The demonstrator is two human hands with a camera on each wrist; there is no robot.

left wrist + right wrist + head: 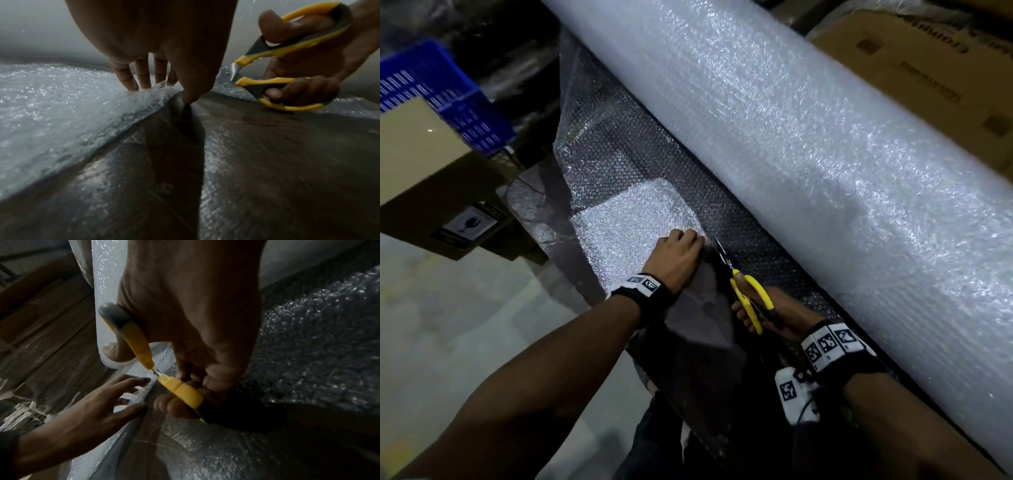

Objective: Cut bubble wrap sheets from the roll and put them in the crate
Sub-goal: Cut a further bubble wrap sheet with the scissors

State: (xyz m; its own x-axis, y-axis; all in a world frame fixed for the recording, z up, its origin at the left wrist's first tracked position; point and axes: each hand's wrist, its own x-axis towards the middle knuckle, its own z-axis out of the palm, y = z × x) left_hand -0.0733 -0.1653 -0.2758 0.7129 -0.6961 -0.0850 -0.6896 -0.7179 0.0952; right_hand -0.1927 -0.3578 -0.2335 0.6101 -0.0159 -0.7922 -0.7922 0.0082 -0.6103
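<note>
Head view: big bubble wrap roll [808, 144] lies on its side, long axis running from top-left to bottom-right. Unrolled sheet [626, 161] spreads flat from under it toward the lower left, over a dark surface. A folded, brighter stack of wrap [633, 222] sits on the sheet just beyond the left hand [674, 260], whose fingers press down on the wrap edge, bent at the tips, not wrapped around anything. Right hand [774, 315] grips yellow scissors [748, 294], fingers through the loops, blades pointing up-left toward the left hand's fingertips. Blue crate [448, 99] stands top left, well apart, behind a cardboard box [421, 171]. More cartons [928, 75] behind the roll at right.

Left wrist view: left hand [156, 40] with fingertips on the raised cut edge of the sheet [61, 105], thumb tip down on the dark surface [267, 146]. Scissors [287, 68] just beside, handles spread apart, blades hidden behind the thumb.

Right wrist view: right hand [195, 321] clenched around the scissors [160, 368], thumb in the upper loop. Left hand [92, 402] spread on the sheet edge, touching it. Roll [107, 288] upright in frame behind.
</note>
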